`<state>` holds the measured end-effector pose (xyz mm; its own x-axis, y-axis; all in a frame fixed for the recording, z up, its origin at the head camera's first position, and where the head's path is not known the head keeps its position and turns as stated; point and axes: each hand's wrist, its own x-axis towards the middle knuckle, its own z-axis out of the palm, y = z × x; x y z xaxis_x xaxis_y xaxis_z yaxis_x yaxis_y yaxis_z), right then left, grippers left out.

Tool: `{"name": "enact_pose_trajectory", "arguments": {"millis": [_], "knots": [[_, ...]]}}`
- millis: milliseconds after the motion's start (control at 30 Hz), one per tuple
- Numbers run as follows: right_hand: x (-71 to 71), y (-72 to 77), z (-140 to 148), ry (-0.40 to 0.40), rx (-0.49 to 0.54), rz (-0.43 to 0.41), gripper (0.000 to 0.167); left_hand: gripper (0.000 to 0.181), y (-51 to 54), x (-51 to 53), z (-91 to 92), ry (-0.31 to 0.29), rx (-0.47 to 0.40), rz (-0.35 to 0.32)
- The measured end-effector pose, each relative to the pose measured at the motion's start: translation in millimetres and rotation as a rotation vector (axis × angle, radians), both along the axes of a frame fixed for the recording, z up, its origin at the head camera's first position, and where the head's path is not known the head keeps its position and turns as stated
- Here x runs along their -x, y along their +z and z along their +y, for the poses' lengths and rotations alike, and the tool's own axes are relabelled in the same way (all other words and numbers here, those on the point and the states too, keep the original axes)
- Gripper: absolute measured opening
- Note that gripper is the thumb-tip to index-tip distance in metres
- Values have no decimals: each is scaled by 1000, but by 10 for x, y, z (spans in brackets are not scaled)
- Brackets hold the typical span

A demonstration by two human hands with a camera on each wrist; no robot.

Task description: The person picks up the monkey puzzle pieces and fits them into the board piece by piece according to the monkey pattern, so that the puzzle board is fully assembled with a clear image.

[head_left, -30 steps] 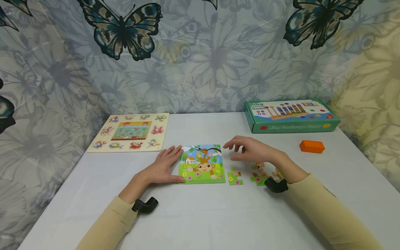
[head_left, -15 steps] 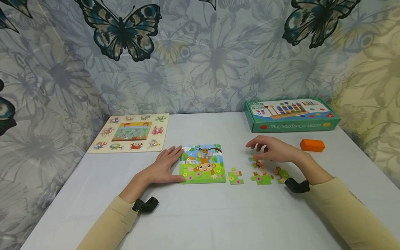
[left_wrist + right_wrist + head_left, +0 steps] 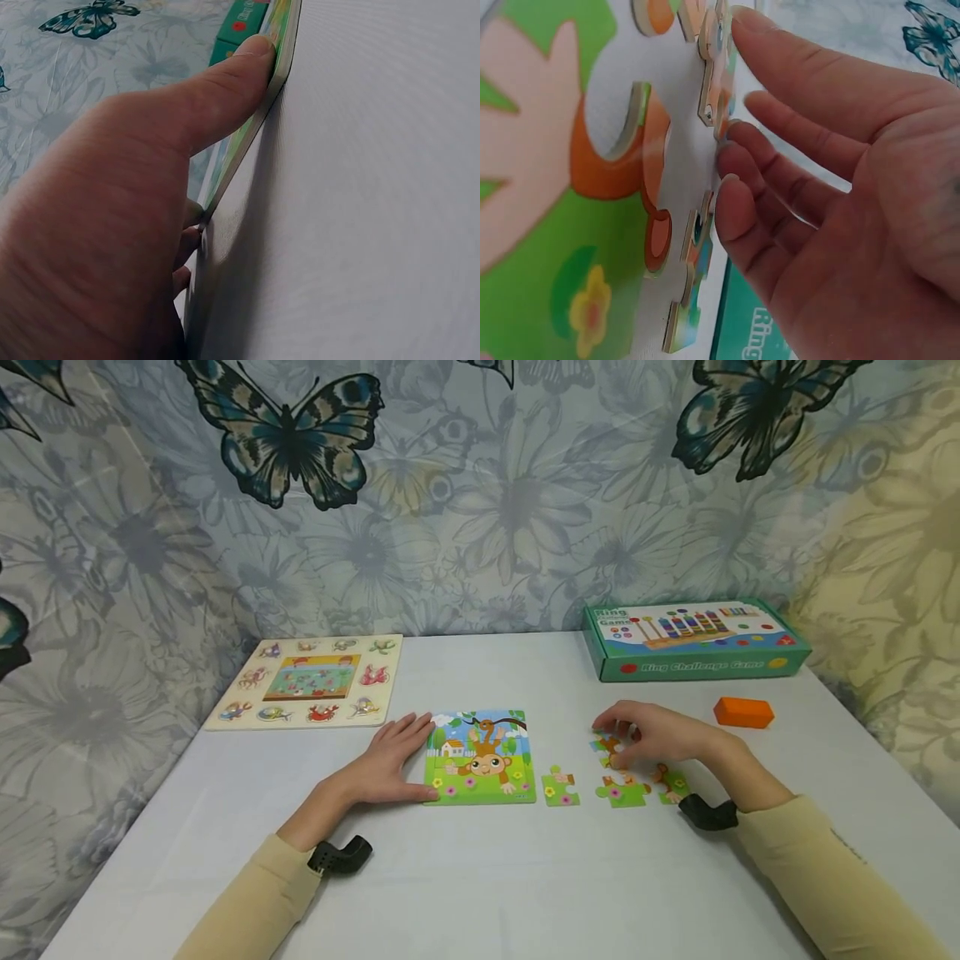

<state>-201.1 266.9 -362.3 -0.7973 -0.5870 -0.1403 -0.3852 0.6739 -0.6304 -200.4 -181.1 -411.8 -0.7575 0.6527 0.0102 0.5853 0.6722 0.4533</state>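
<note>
Picture board [image 3: 489, 783], printed with a monkey hanging upside down, sits near the middle of the white worktop [image 3: 480, 885]. The person's left hand [image 3: 390, 762] rests at its left side, fingers straight and that grip spread wide: the thumb lies on the near left corner and the fingertips reach the far left one.

Just right of the board, with a narrow gap between, lies a single jigsaw piece [image 3: 561, 790], green with flowers. Farther right I can see more loose ones — a flowered piece [image 3: 624, 794] nearest the person, a side piece [image 3: 673, 783] by the right wrist, and an upper piece [image 3: 602, 745] partly hidden below the right hand [image 3: 660, 735]. That hand's grip is curved over the upper piece, thumb and fingers apart and pointing down; whether they pinch it, I can't tell.

Behind all this, the animal board [image 3: 382, 693] lies at the back left, sea creatures round a bright central panel. A green box [image 3: 697, 668] labelled "Ring Challenge Game" stands at the back right — an orange block [image 3: 744, 712] lies in front of it, near the worktop's right edge. Butterfly-patterned cloth [image 3: 517, 552] hangs behind.
</note>
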Motion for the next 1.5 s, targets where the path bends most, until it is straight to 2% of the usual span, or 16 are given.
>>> {"name": "enact_pose_trajectory", "arguments": {"millis": [267, 667, 1100, 1300, 1500], "knots": [[9, -29, -24, -4, -65, -12, 49, 107, -6, 8, 2, -4, 6, -1], [36, -39, -63, -26, -57, -12, 50, 107, 2, -4, -4, -4, 2, -3], [34, -12, 3, -65, 1, 65, 26, 107, 23, -3, -13, -3, 12, 2], [59, -1, 103, -75, 61, 45, 17, 107, 20, 18, -7, -6, 1, 7], [41, 9, 169, -94, 146, 20, 16, 108, -5, -3, -14, 7, 5, -17]]}}
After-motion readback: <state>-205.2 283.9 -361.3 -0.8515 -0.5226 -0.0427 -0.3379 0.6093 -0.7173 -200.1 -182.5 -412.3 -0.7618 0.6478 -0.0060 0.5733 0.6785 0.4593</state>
